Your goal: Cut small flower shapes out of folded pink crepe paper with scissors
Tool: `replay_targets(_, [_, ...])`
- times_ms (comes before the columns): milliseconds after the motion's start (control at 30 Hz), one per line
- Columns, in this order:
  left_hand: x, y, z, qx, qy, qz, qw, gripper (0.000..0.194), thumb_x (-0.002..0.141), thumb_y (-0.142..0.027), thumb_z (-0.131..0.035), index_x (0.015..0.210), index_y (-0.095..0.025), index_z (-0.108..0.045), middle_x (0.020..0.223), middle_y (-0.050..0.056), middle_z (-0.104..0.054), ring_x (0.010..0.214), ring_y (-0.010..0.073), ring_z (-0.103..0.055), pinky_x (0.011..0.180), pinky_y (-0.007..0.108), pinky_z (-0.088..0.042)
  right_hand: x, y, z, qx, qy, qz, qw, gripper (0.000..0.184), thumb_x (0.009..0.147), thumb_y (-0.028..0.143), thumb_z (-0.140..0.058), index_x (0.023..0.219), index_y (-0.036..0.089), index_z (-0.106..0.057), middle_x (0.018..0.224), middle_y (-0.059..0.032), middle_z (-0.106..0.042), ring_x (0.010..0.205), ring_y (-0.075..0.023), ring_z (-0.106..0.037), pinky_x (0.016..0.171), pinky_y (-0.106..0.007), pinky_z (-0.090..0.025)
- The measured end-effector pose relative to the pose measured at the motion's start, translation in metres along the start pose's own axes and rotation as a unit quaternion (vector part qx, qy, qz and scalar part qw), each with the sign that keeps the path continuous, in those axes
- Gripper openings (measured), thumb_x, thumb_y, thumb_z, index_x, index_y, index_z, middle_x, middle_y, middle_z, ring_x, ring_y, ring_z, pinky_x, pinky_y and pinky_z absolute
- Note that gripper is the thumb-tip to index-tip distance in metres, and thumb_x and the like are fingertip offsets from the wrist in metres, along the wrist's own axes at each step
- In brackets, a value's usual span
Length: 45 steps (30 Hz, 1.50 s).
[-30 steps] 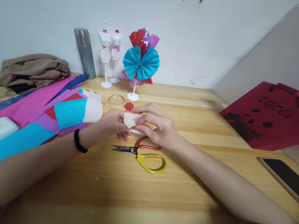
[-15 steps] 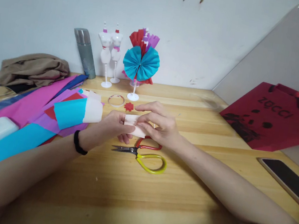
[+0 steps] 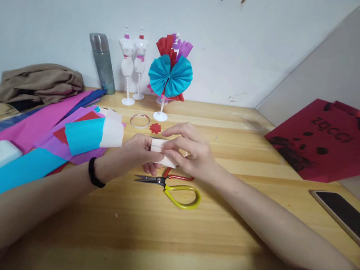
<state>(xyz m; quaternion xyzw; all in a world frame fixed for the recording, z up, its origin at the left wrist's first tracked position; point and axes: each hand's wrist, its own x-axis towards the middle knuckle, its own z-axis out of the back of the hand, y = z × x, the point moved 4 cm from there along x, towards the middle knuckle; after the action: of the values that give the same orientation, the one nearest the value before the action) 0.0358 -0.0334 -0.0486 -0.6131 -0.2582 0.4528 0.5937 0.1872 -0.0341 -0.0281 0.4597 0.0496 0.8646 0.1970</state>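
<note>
Between my two hands is a small piece of pale pink paper (image 3: 166, 159), partly folded over. My left hand (image 3: 138, 149) is closed on its left side, thumb on top. My right hand (image 3: 194, 150) pinches its right side, with the index finger raised a little. Scissors (image 3: 160, 180) with one red and one yellow handle lie on the table just below, blades pointing left. Beyond my fingers are a red flower-shaped cutout (image 3: 155, 128) and a roll of clear tape (image 3: 139, 121).
At the back, a mannequin stand wears a blue pleated fan (image 3: 170, 77), beside white mannequins (image 3: 127, 64) and a grey flask (image 3: 102, 63). Coloured sheets (image 3: 84, 135) and brown cloth (image 3: 41, 83) lie left. A red paper bag (image 3: 328, 141) and a phone (image 3: 344, 221) are right.
The pale pink paper has turned and lowered slightly between my fingers, a fold line now showing across it. Both hands keep hold of it. Other things stay put.
</note>
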Motion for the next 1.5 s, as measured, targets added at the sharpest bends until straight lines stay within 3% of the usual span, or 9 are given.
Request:
replay_targets(67, [0.0,-0.001,0.0,0.02,-0.018,0.001,1.0,0.019,0.077,-0.01,-0.063,0.058,-0.012,-0.063,0.047,0.0,-0.063,0.042,0.0098,-0.06,0.042,0.017,-0.045,0.002,-0.004,0.0,0.072,0.009,-0.116,0.991,0.011,0.086,0.019,-0.064,0.076,0.021,-0.067,0.109,-0.0095,-0.07,0.104,-0.0237,-0.066,0.089,-0.044,-0.052])
replay_targets(167, [0.0,-0.002,0.0,0.043,-0.038,0.003,0.998,0.022,0.077,-0.006,-0.061,0.056,-0.012,-0.062,0.046,0.0,-0.062,0.041,0.0086,-0.059,0.042,0.015,-0.045,0.0,-0.009,-0.004,0.171,0.036,-0.25,0.952,0.008,0.08,0.019,-0.069,0.072,0.02,-0.066,0.105,-0.0077,-0.071,0.099,-0.0224,-0.067,0.089,-0.043,-0.052])
replay_targets(400, [0.005,0.002,0.003,0.08,-0.044,-0.017,0.996,0.017,0.074,-0.004,-0.062,0.06,-0.014,-0.062,0.044,-0.003,-0.061,0.04,0.0076,-0.057,0.043,0.015,-0.047,-0.007,-0.019,-0.013,0.295,0.028,-0.374,0.879,0.015,0.07,0.028,-0.076,0.069,0.018,-0.064,0.081,-0.0033,-0.07,0.073,-0.0156,-0.063,0.069,-0.031,-0.051])
replay_targets(533, [0.007,0.004,0.003,0.085,-0.041,-0.023,0.995,0.014,0.072,-0.005,-0.064,0.062,-0.014,-0.064,0.044,-0.003,-0.061,0.04,0.0076,-0.057,0.043,0.014,-0.046,-0.009,-0.024,-0.015,0.311,0.015,-0.402,0.861,0.022,0.064,0.032,-0.08,0.069,0.017,-0.064,0.068,-0.0004,-0.065,0.061,-0.0125,-0.056,0.058,-0.027,-0.046])
replay_targets(867, [0.006,0.005,0.002,0.063,-0.032,-0.013,0.997,0.012,0.073,-0.005,-0.065,0.064,-0.013,-0.064,0.047,-0.003,-0.063,0.041,0.0075,-0.058,0.043,0.014,-0.046,-0.008,-0.022,-0.017,0.319,-0.008,-0.422,0.849,0.023,0.06,0.03,-0.082,0.066,0.017,-0.064,0.061,0.0012,-0.064,0.054,-0.0103,-0.053,0.051,-0.024,-0.042])
replay_targets(967, [0.006,0.008,0.003,0.032,-0.008,-0.005,0.999,0.007,0.074,-0.015,-0.071,0.07,-0.012,-0.066,0.05,0.0,-0.066,0.044,0.0095,-0.061,0.045,0.016,-0.047,-0.008,-0.023,-0.017,0.312,-0.029,-0.417,0.853,0.023,0.061,0.031,-0.081,0.066,0.017,-0.064,0.06,0.0015,-0.063,0.053,-0.0101,-0.053,0.049,-0.024,-0.041])
replay_targets(1133, [0.008,0.011,0.007,-0.026,0.024,-0.02,0.999,0.038,0.079,-0.048,-0.071,0.078,-0.011,-0.067,0.059,0.006,-0.07,0.054,0.0135,-0.068,0.05,0.019,-0.052,-0.01,-0.029,-0.017,0.321,-0.053,-0.429,0.843,0.025,0.058,0.031,-0.083,0.066,0.017,-0.064,0.061,0.0017,-0.064,0.054,-0.0102,-0.055,0.053,-0.025,-0.044])
replay_targets(1200, [0.009,0.012,0.008,-0.037,0.024,-0.033,0.998,0.043,0.081,-0.053,-0.068,0.08,-0.011,-0.067,0.061,0.006,-0.07,0.056,0.0134,-0.068,0.052,0.02,-0.053,-0.01,-0.031,-0.017,0.328,-0.059,-0.438,0.835,0.026,0.056,0.03,-0.084,0.066,0.017,-0.064,0.06,0.0022,-0.064,0.054,-0.0098,-0.055,0.053,-0.025,-0.045])
replay_targets(1500, [0.008,0.017,-0.003,-0.037,-0.005,-0.014,0.999,0.018,0.084,-0.027,-0.068,0.076,-0.012,-0.062,0.061,0.002,-0.069,0.05,0.0109,-0.066,0.048,0.018,-0.05,-0.01,-0.029,-0.017,0.35,-0.067,-0.451,0.819,0.028,0.054,0.03,-0.086,0.066,0.017,-0.064,0.06,0.0028,-0.065,0.053,-0.0094,-0.056,0.053,-0.024,-0.045])
